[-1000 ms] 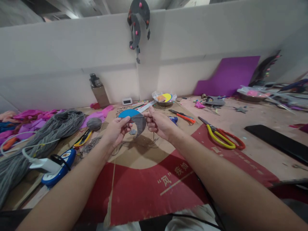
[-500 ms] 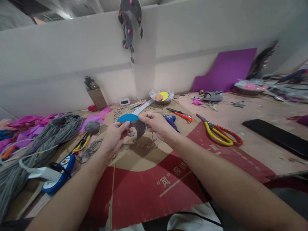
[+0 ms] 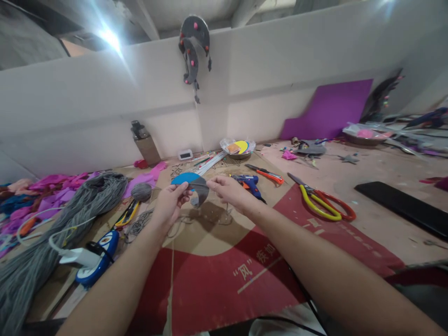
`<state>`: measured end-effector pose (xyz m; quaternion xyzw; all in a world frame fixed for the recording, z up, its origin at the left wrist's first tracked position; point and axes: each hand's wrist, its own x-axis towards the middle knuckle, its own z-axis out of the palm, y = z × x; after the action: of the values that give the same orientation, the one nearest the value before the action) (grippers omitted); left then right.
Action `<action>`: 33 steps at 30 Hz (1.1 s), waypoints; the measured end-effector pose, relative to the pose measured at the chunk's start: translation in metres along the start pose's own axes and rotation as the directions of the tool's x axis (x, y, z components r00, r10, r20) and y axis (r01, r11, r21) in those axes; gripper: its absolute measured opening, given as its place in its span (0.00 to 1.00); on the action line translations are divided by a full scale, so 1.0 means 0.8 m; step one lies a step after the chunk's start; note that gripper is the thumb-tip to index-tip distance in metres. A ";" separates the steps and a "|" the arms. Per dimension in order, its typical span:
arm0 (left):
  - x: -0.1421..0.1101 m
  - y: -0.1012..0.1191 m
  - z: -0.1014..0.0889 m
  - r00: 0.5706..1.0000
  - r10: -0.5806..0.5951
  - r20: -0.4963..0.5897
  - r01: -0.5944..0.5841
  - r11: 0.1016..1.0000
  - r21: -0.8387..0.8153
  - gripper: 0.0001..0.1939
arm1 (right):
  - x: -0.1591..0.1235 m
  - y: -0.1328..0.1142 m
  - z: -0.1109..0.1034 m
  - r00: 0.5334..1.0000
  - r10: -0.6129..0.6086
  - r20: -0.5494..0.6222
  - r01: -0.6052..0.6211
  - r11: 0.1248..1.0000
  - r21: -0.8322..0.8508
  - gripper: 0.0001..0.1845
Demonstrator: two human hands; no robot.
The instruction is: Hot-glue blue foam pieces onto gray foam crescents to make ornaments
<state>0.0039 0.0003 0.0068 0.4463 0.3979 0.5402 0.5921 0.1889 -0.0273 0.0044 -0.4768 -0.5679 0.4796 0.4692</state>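
My left hand (image 3: 168, 203) pinches a flat crescent-shaped piece (image 3: 192, 185), blue at the top and wrapped in grey yarn lower down. My right hand (image 3: 227, 189) is closed in a pinch at the piece's right side, on the grey yarn wrapping. Both hands hold it a little above a cardboard sheet (image 3: 210, 261) with red print. A ball of grey yarn (image 3: 141, 191) lies just left of my left hand, and loose grey strands (image 3: 140, 222) trail under the piece.
A big hank of grey yarn (image 3: 52, 238) fills the left. Yellow-and-red scissors (image 3: 322, 203), an orange utility knife (image 3: 266, 173) and a blue glue gun (image 3: 249, 182) lie right of my hands. A metal bowl (image 3: 238, 147), a bottle (image 3: 144, 143) and a purple sheet (image 3: 329, 110) stand by the wall.
The piece has turned edge-on and looks narrower. My right hand has slid up to its top right edge. The view has tilted up slightly.
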 end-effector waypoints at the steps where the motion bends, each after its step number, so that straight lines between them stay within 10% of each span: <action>1: 0.001 0.000 -0.001 0.999 0.019 -0.039 -0.019 1.000 0.001 0.13 | 0.001 0.002 0.000 0.999 -0.024 -0.038 0.021 0.996 -0.082 0.12; 7: 0.008 0.004 -0.010 0.986 0.062 -0.156 -0.072 0.996 -0.062 0.07 | 0.004 0.005 -0.003 0.991 -0.133 -0.014 0.120 0.935 -0.335 0.09; 18: 0.029 0.011 -0.035 0.972 -0.097 -0.216 0.011 0.931 -0.366 0.07 | -0.021 -0.027 -0.019 0.883 0.149 0.446 -0.016 0.958 -0.288 0.14; 26: 0.036 0.017 -0.049 0.949 -0.007 -0.314 -0.107 0.932 -0.347 0.08 | -0.040 -0.056 -0.077 0.903 -0.010 0.429 0.004 1.000 0.013 0.16; 33: 0.039 0.015 -0.058 0.921 0.070 -0.382 -0.198 0.931 -0.306 0.09 | -0.068 -0.036 -0.095 0.842 0.184 0.506 -0.120 0.980 -0.156 0.19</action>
<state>-0.0407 0.0362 0.0056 0.2560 0.3701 0.7137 0.5368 0.2676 -0.0767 0.0369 -0.4005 -0.6610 0.5913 0.2303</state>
